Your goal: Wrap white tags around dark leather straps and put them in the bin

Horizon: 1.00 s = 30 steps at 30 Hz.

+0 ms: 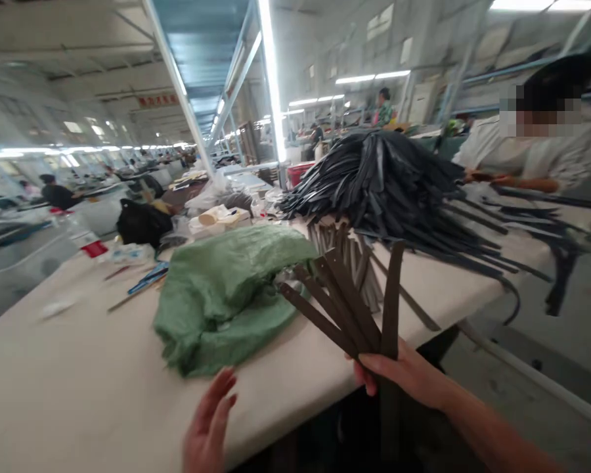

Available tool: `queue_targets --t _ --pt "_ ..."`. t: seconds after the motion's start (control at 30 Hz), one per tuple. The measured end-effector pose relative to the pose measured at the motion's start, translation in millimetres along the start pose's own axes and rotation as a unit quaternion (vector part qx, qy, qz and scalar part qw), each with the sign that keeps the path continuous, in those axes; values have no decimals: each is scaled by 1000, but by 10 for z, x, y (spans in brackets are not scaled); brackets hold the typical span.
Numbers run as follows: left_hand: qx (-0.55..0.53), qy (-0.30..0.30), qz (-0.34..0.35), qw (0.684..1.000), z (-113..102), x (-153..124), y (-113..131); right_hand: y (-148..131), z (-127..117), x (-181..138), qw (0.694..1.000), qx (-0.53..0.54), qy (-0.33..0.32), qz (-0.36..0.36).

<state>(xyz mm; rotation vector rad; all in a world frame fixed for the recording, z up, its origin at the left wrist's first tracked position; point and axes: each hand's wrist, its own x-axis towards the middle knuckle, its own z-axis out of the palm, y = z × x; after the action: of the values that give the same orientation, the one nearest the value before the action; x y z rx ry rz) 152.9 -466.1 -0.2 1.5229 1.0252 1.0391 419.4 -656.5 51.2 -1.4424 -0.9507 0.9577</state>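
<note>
My right hand (404, 374) is closed around a fan of several dark brown leather straps (354, 302) that stick up and to the left over the table's near edge. Stretched out flat with nothing in it, my left hand (209, 424) hovers at the table's front edge, just below a crumpled green woven sack (226, 295). Behind the held straps lies a large heap of black straps (389, 184), some hanging over the right edge of the white table (69, 387).
A person in a light shirt (522, 151) works at the table's far right. A black bag (142, 223), boxes, a blue tool (148, 279) and small items lie at the back left. Grey floor and a metal rail (536, 378) run along the right. More workers sit far off.
</note>
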Motion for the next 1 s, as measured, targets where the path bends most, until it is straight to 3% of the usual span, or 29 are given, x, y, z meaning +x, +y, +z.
queue_targets --t 0.07,0.17,0.3,0.43,0.53,0.67,0.73,0.8,0.83,0.9,1.0 --pt "-97 -132 -68 984 214 -12 4 101 238 -31 998 -35 -49 20" --pt "-179 -229 -130 948 525 -61 54 274 458 -67 992 -85 -91 34" --pt "-208 -244 -172 932 759 -199 87 559 561 -155 993 -73 -87 38" --pt "-183 -244 -187 934 788 -292 55 747 616 -226 997 -51 -25 59" --pt "-142 -282 -163 935 768 -196 61 784 646 -233 994 -60 -9 86" --pt "-86 -355 -84 927 822 305 85 869 572 -244 993 -40 8 113" --pt "-20 -327 -3 945 938 675 79 943 493 -267 993 -7 43 110" --pt "98 -275 124 948 1119 1039 64 1003 416 -294 989 33 94 109" --pt "170 -257 193 932 1228 1197 58 1020 386 -305 985 56 117 113" --pt "301 -240 311 869 1460 1450 50 1026 351 -322 974 101 158 127" --pt "424 -233 406 775 1772 1680 46 1010 350 -340 959 149 194 141"
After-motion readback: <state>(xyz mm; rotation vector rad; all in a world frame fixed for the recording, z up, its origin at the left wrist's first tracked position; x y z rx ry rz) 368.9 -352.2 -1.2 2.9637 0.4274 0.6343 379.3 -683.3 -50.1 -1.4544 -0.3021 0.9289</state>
